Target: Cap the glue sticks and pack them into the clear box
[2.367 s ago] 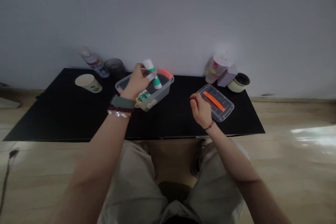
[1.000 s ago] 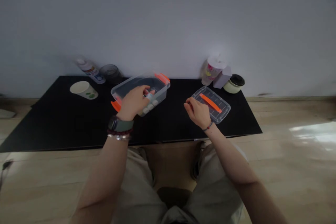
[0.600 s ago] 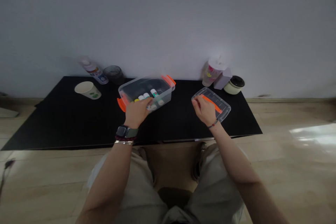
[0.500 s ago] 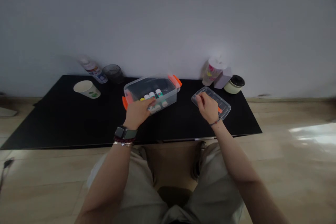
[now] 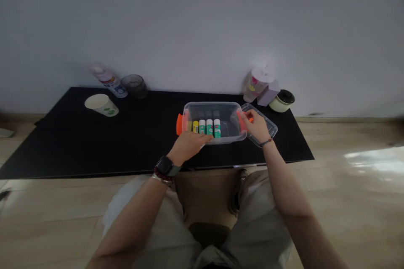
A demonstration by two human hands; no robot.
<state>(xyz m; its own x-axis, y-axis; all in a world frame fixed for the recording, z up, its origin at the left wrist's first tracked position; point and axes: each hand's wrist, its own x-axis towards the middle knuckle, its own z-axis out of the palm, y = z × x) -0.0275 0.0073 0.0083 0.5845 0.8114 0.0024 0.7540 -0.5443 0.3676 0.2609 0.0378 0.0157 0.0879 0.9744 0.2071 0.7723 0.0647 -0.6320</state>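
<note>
A clear plastic storage box [image 5: 229, 139] with orange latches stands near the middle of the black table, its top uncovered. Inside it, several glue sticks [image 5: 209, 127] with white caps and green labels stand in a row, beside a yellow one [image 5: 195, 127]. My left hand [image 5: 191, 145] grips the front wall at the left, thumb over the rim; its other fingers are mostly hidden. At the right end, my right hand [image 5: 257, 126] has its fingers closed around the orange latch [image 5: 242, 121]. The clear lid [image 5: 270, 128] lies partly under that hand.
A paper cup [image 5: 101, 104], a spray can [image 5: 110, 82] and a dark glass [image 5: 135, 86] stand at the left. Back right are a lidded cup with a straw [image 5: 254, 86], a pale box [image 5: 268, 93] and a cream jar [image 5: 282, 101]. The wall borders the table's back.
The box has moved right and turned to lie straight along the table, my left hand travelling with it. My right hand has shifted from above the lid onto the box's right latch.
</note>
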